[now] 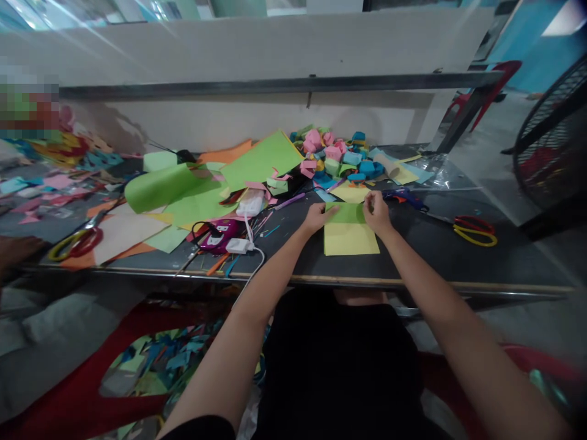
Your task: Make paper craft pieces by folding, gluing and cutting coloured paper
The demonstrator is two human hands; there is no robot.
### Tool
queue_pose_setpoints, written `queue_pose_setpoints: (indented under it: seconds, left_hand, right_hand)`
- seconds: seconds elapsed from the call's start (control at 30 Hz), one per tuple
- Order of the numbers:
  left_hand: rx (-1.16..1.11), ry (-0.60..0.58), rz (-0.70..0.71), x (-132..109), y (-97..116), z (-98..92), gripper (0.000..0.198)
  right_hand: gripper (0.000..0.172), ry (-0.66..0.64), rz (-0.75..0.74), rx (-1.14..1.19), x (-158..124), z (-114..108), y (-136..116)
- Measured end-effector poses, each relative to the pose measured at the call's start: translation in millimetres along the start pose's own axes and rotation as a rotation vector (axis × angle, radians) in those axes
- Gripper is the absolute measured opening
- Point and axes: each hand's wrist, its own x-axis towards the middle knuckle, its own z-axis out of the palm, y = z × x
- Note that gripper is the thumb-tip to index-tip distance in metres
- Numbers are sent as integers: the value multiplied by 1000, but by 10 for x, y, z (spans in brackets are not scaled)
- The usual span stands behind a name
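Blk shirt (334,366) nearest; paper (352,238) yel w/ grn band (351,212) at far end.

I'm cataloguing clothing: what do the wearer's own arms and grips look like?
A short black sleeve ends on the left arm. Below it, that arm is bare, as is the right arm, with no visible watch or bracelet. The left grip and right grip wear no gloves.

single view, worn on the head, facing forward and down; table (499,263) near

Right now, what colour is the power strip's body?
The power strip is mostly purple, shown in the head view.
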Motion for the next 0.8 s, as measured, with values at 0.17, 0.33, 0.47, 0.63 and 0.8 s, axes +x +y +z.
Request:
queue_pose_setpoints:
  seconds: [0.17, 0.33, 0.47, 0.63, 0.8]
  left_hand:
    - [15, 19, -20, 2, -1, -2, 50]
    - [-40, 0, -45, 9, 19, -25, 52]
    - [-72, -86, -118, 21, 3, -15, 56]
    - [-195, -63, -105, 16, 3, -22, 65]
    - [-251, -104, -134, 1, 25, -15, 75]
  right_hand:
    - [13, 40, 4, -24, 3, -5, -52]
    - [16, 19, 11, -9, -19, 15, -91]
    - [17, 41, 14, -14, -22, 22, -95]
    - [20, 108, 35, 24, -28, 18, -158]
    - [36, 124, 188, 150, -34, -5, -219]
